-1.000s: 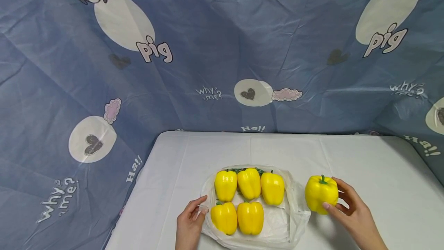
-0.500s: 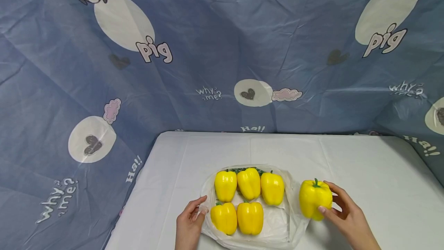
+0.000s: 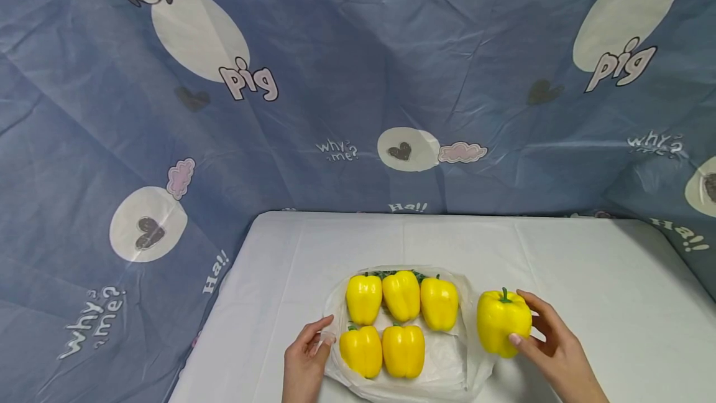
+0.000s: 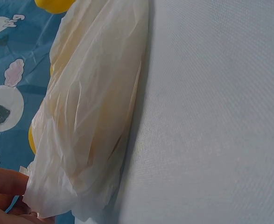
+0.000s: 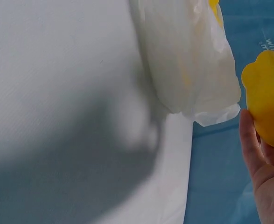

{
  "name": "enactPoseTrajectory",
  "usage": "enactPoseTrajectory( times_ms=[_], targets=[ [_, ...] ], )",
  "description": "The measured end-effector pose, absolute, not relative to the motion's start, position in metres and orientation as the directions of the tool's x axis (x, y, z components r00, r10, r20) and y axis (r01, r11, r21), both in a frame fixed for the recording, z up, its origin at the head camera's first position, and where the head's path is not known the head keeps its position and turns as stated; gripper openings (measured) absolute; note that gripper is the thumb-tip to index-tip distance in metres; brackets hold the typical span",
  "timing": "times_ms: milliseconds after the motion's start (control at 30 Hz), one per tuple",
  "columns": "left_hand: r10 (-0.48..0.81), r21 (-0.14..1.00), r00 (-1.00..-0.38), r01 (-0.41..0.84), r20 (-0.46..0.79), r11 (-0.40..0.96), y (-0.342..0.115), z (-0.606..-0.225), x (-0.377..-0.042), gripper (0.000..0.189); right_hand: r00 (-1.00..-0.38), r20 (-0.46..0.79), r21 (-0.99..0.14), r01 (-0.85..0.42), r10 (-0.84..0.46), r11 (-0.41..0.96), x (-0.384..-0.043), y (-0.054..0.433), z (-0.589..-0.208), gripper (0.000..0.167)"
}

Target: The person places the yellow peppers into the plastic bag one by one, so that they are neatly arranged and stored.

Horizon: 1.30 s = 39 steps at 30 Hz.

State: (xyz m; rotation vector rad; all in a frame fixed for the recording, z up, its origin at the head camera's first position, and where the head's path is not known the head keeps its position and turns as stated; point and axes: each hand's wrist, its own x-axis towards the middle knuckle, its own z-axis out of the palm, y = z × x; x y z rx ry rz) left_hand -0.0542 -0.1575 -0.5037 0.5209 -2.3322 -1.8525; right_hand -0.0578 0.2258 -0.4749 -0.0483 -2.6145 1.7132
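Note:
My right hand (image 3: 550, 347) grips a yellow bell pepper (image 3: 495, 322), green stem up, just off the bag's right side. The thumb lies on the pepper's near side and the fingers on its right side. In the right wrist view the same bell pepper (image 5: 270, 98) appears above the white cloth level. A thin white plastic bag (image 3: 444, 359), spread wide with its mouth upward, sits mid-table. Inside it several yellow bell peppers (image 3: 404, 351) lie in two rows. At its left rim my left hand (image 3: 304, 353) pinches the plastic (image 4: 90, 116) between thumb and fingers.
A white cloth (image 3: 330, 238) covers the table. Behind and left of it hangs a blue patterned curtain (image 3: 335, 92) with pig prints. Inside the bag, the front right corner shows bare plastic beside the front row.
My right hand has moved left and slightly toward me with the bell pepper, closer to the bag. The left hand and the peppers in the bag have stayed put.

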Motion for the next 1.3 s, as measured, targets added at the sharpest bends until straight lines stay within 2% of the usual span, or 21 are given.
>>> enactPoseTrajectory(
  times_ms=[533, 767, 1033, 1300],
  targets=[
    [-0.331, 0.962, -0.938, -0.183, -0.108, 0.203, -0.156, -0.501, -0.054, 0.034, -1.000, -0.004, -0.925, 0.007, 0.009, 0.380, -0.053, 0.212, -0.465, 0.065],
    [-0.320, 0.968, -0.942, -0.166, -0.100, 0.188, -0.157, -0.501, -0.054, 0.034, -1.000, 0.013, -0.892, -0.015, -0.007, 0.451, -0.051, 0.205, -0.468, 0.062],
    [-0.320, 0.968, -0.942, -0.166, -0.099, 0.190, -0.158, -0.502, -0.053, 0.034, -0.997, 0.061, -0.913, -0.076, -0.049, 0.400, -0.050, 0.198, -0.473, 0.059],
    [-0.334, 0.964, -0.936, -0.185, -0.113, 0.192, -0.157, -0.502, -0.053, 0.034, -0.998, -0.005, -0.929, -0.016, -0.057, 0.370, -0.050, 0.188, -0.471, 0.060]
  ],
)
